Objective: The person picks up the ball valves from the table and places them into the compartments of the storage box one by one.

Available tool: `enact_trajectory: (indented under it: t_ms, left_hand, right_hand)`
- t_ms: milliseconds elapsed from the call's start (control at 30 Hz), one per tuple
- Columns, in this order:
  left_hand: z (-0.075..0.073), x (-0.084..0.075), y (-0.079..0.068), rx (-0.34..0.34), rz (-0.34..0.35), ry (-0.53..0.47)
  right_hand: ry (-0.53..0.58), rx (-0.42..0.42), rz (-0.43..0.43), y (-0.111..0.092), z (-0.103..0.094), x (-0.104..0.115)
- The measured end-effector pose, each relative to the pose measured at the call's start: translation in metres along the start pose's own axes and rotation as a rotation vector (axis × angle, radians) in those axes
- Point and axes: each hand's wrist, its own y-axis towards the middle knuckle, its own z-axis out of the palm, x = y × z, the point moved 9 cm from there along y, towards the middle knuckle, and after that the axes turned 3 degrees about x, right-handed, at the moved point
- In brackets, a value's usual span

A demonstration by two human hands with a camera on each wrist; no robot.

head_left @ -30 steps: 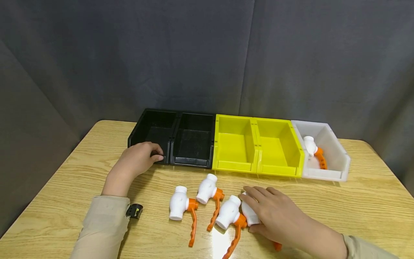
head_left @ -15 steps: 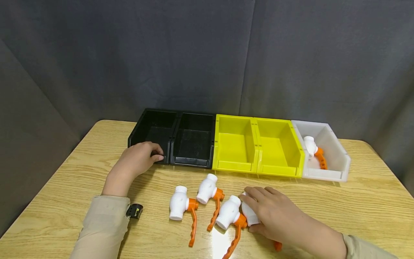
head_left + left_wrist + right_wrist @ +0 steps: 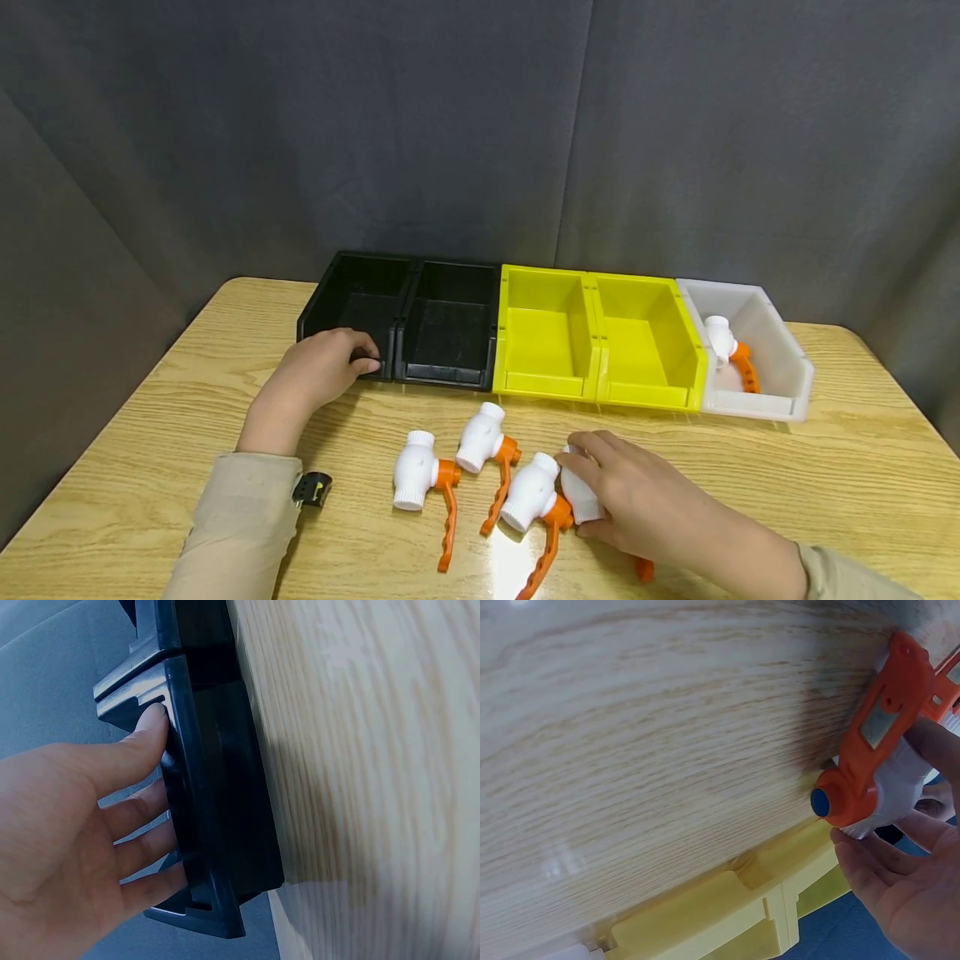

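Observation:
My left hand [image 3: 318, 367] rests at the front lip of the leftmost black bin [image 3: 367, 308]. In the left wrist view, the thumb and fingertips touch the bin's rim [image 3: 196, 761]. My right hand [image 3: 648, 500] grips the white body of a ball valve [image 3: 581, 493] on the table, thumb on one side and fingers on the other. Its orange lever [image 3: 883, 720] shows in the right wrist view, while the hand covers much of the body. Immediately left of it lies another ball valve [image 3: 531, 492], with two more valves, one at the left [image 3: 414, 475] and one farther back [image 3: 480, 439].
Two black bins, two yellow bins [image 3: 546, 342] and a white bin [image 3: 780, 350] stand side by side along the back of the wooden table [image 3: 180, 392]. Inside the white bin lies one valve [image 3: 720, 340]. A dark grey curtain [image 3: 450, 133] hangs behind.
The right hand's fingers have shifted slightly around the valve, which stays in place. The left hand and the other valves have not moved.

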Motion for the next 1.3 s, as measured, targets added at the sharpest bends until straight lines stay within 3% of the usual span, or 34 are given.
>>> enact_trajectory:
  t_ms: [333, 700, 1300]
  left_hand:
    - [-0.001, 0.000, 0.000, -0.006, 0.004, -0.008]
    - [0.000, 0.001, 0.000, -0.001, -0.003, -0.004]
    - [0.001, 0.000, 0.001, 0.000, 0.001, -0.008]
  right_hand:
    - [-0.002, -0.034, -0.017, 0.001, -0.005, 0.001]
    - [-0.016, -0.014, -0.005, 0.004, -0.009, 0.000]
    - [-0.097, -0.052, 0.015, -0.005, -0.027, -0.010]
